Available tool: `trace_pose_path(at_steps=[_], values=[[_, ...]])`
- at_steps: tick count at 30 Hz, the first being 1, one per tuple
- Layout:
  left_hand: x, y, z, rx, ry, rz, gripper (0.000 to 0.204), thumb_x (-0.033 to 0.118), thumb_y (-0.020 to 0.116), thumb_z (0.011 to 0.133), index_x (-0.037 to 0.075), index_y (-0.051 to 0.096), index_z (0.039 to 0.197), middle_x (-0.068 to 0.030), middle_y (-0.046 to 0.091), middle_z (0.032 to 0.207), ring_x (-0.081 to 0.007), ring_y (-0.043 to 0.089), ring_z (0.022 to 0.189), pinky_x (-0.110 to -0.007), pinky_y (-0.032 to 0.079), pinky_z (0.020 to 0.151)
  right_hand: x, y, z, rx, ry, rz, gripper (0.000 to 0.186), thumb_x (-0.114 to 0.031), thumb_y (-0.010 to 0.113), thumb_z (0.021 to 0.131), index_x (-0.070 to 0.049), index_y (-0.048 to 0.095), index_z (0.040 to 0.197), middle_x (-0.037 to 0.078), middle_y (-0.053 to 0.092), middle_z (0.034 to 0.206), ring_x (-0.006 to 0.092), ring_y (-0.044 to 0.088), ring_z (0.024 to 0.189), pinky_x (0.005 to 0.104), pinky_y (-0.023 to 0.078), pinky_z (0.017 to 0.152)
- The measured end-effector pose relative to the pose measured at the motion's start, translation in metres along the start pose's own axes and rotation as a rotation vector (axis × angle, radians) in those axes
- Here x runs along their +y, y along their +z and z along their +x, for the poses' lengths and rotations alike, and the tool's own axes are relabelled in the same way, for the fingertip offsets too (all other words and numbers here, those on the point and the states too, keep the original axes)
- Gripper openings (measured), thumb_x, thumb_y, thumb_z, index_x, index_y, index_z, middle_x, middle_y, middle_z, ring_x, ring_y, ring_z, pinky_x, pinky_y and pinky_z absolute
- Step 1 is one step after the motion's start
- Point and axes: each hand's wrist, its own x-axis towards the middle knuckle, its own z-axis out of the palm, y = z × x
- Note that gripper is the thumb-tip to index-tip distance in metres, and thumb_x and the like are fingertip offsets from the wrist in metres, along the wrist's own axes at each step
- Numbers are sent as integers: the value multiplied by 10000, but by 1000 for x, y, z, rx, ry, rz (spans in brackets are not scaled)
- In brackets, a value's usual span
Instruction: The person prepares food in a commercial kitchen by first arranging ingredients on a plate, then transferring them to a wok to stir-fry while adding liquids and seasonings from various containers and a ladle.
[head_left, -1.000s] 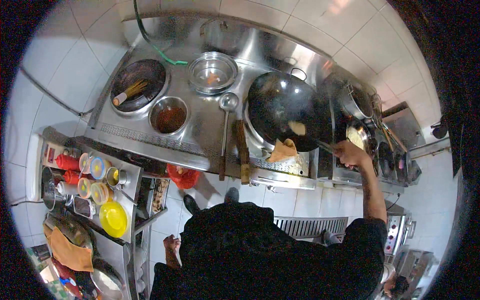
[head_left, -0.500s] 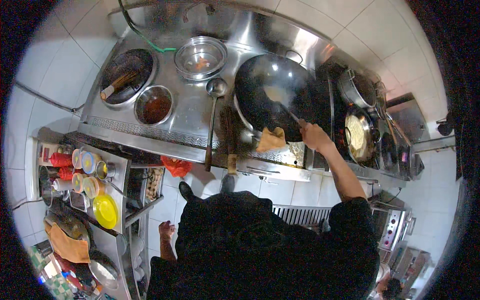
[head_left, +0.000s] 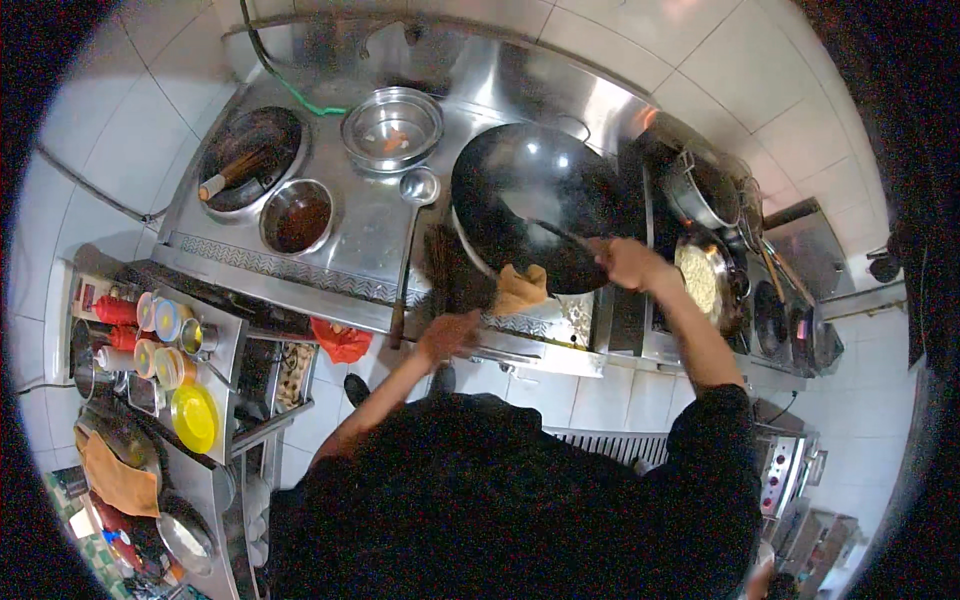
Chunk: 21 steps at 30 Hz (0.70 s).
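Note:
My right hand (head_left: 627, 264) grips a dark-handled spatula (head_left: 560, 233) reaching into the large black wok (head_left: 525, 170), over a pale patch in it. A folded tan cloth (head_left: 521, 287) lies at the wok's front rim. My left hand (head_left: 450, 337), smeared by motion, is at the stove's front edge, near the cloth and a bamboo brush (head_left: 436, 255); its fingers are unclear. A steel ladle (head_left: 420, 187) lies left of the wok, its long handle toward me.
Steel bowls (head_left: 392, 130) and a second wok with a brush (head_left: 245, 165) occupy the left stovetop. A pan of pale food (head_left: 697, 282) and pots (head_left: 700, 195) are at the right. A side counter holds containers and yellow plates (head_left: 195, 418). Another person (head_left: 760, 575) shows at lower right.
My right hand has moved leftward and up, with the spatula deeper in the wok. My left hand has risen from beside my body to the stove's front edge.

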Motion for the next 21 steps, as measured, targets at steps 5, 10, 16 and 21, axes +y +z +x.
trace_pose_path(at_steps=[5, 10, 16, 21], values=[[47, 75, 135, -391, -1295, -1197, 547, 512, 541, 953, 54, 511, 1251, -107, 673, 855, -237, 689, 732, -398, 570, 651, -9, -105, -60, -408, 121, -69, 333, -320, 552, 968, -126, 654, 1220, 155, 661, 686, 262, 640, 551, 398, 507, 526], [37, 122, 132, -134, -700, -1510, 298, 353, 423, 977, 89, 560, 983, -55, 624, 723, -145, 578, 546, -275, 479, 493, 20, -53, -41, -222, 177, 25, 342, -318, 588, 966, -183, 652, 1275, 95, 626, 595, 168, 591, 462, 349, 463, 442], [57, 99, 142, 177, -1329, -1540, 210, 345, 493, 971, 146, 558, 970, -6, 572, 659, -102, 450, 454, -224, 360, 427, 13, -72, -57, -292, 224, 246, 317, -325, 604, 941, -167, 678, 1206, 111, 647, 617, 186, 579, 445, 351, 465, 426], [50, 86, 133, -204, -741, -1372, 350, 484, 614, 904, 172, 558, 1051, -41, 540, 799, -119, 502, 634, -230, 350, 498, 37, -84, -67, -187, 123, 6, 304, -315, 623, 903, -160, 717, 1147, 117, 677, 668, 256, 656, 584, 394, 521, 583]])
